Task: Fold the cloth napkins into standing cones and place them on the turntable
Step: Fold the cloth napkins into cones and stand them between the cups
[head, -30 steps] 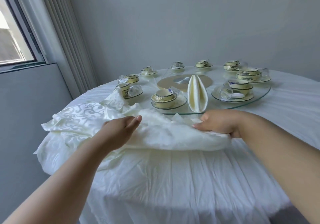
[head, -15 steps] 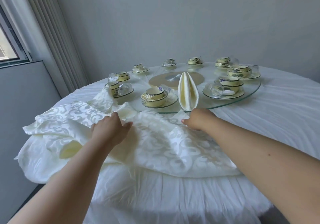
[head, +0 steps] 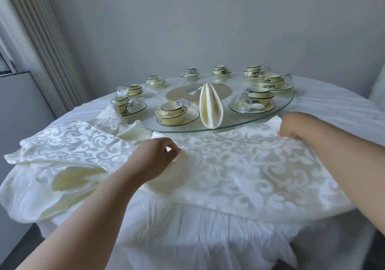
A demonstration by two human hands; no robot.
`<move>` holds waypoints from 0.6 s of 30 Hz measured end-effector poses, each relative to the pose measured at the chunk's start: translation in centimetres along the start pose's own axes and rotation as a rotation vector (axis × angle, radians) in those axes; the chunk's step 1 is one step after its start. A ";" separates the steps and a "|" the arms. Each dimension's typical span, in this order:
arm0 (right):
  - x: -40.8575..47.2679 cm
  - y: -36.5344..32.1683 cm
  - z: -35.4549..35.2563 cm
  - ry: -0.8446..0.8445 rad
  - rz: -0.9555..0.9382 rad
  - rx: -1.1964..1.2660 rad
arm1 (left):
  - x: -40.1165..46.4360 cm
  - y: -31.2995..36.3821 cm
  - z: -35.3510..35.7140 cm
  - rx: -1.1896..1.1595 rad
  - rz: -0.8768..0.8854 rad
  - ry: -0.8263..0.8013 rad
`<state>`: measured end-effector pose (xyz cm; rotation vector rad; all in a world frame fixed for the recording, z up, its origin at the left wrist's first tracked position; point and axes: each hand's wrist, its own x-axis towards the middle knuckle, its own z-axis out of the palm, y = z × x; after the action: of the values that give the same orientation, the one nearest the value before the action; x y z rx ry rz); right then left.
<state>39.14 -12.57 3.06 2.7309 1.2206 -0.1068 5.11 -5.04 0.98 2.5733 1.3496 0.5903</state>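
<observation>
A cream napkin [head: 245, 165] with a pale scroll pattern is spread flat between the hands, its far corners pinched by the left hand [head: 155, 161] and the right hand [head: 295, 126]. Beyond them, one folded cone [head: 211, 106] is stood upright on the glass turntable [head: 279, 111]. More napkins [head: 68, 150] are heaped left of the left hand.

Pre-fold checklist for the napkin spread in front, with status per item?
1. Napkin spread flat on the table: ok, apart from a bunched patch at the left hand.
2. Left hand grips the napkin's left edge: ok, fingers pinch the cloth.
3. Right hand grips the far right corner: ok, fingers curl on it.
4. Napkin clear of the turntable rim: cannot tell, the far edge lies right at the glass.
5. Finished cone standing on the turntable: ok, upright.
6. Spare napkins clear of the work area: not ok, the heap touches the napkin's left side.
</observation>
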 end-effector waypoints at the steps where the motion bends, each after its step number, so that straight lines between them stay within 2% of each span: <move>1: 1.5 1.7 0.6 -0.015 0.040 -0.030 | -0.2 0.6 0.3 -0.006 0.023 -0.038; 4: 2.0 4.5 1.3 -0.028 0.206 -0.037 | -0.8 1.7 1.2 -0.014 0.055 -0.170; 6: 0.6 3.9 1.3 0.077 0.261 0.037 | -0.8 2.0 1.4 -0.092 0.004 -0.191; 7: 0.2 3.0 1.2 0.182 0.233 0.057 | -0.7 2.0 1.4 -0.144 -0.027 -0.162; 9: -0.3 0.5 1.3 0.341 0.034 0.105 | 0.0 1.4 1.6 -0.151 -0.046 -0.049; 10: -0.5 -1.2 1.3 0.353 -0.101 0.154 | 0.4 0.9 1.8 -0.110 -0.056 -0.007; 13: -0.4 -5.8 1.7 0.195 -0.410 0.291 | 1.5 -0.9 2.8 0.053 -0.166 -0.003; 16: 0.2 -8.7 2.5 0.078 -0.488 0.284 | 2.1 -2.4 3.7 0.220 -0.249 -0.016; 18: 0.7 -9.2 2.7 0.055 -0.504 0.245 | 2.3 -2.9 3.8 0.218 -0.285 0.010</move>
<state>32.76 -6.48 -0.66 2.5552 2.0070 -0.2512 5.70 -1.41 -2.87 2.4675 1.8340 0.4282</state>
